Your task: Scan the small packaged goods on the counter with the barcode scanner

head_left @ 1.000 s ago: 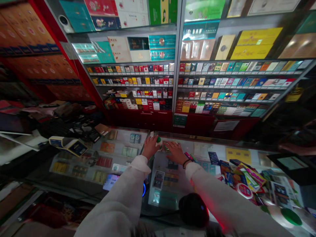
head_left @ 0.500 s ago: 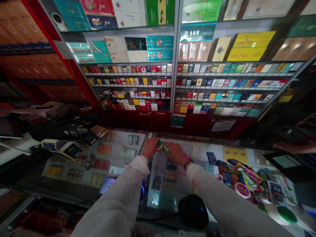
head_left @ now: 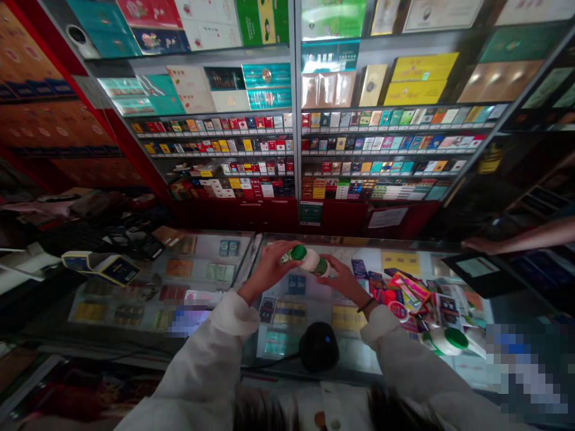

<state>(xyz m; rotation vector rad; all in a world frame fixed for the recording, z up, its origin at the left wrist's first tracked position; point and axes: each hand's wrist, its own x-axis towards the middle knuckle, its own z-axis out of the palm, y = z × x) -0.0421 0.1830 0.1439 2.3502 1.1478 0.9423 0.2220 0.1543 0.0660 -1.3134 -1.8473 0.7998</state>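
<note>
A small white bottle with a green cap and a green label is held sideways above the glass counter, its cap end to the left. My left hand is closed around the cap end. A green-and-white patterned thing also shows between its fingers; what it is I cannot tell. My right hand grips the bottle's other end, over the label and base. Below sits a black rounded device with a small blue light. A similar green-capped white bottle lies at the right by my right forearm.
A heap of colourful small packets covers the counter at the right. Another person's arm reaches in near a black folder. Shelves of cigarette packs stand behind. An open dark-blue box lies left.
Both hands have risen from the counter's far edge and come nearer, now with the white bottle held between them. The view has shifted right. The other person's arm reaches further in.
</note>
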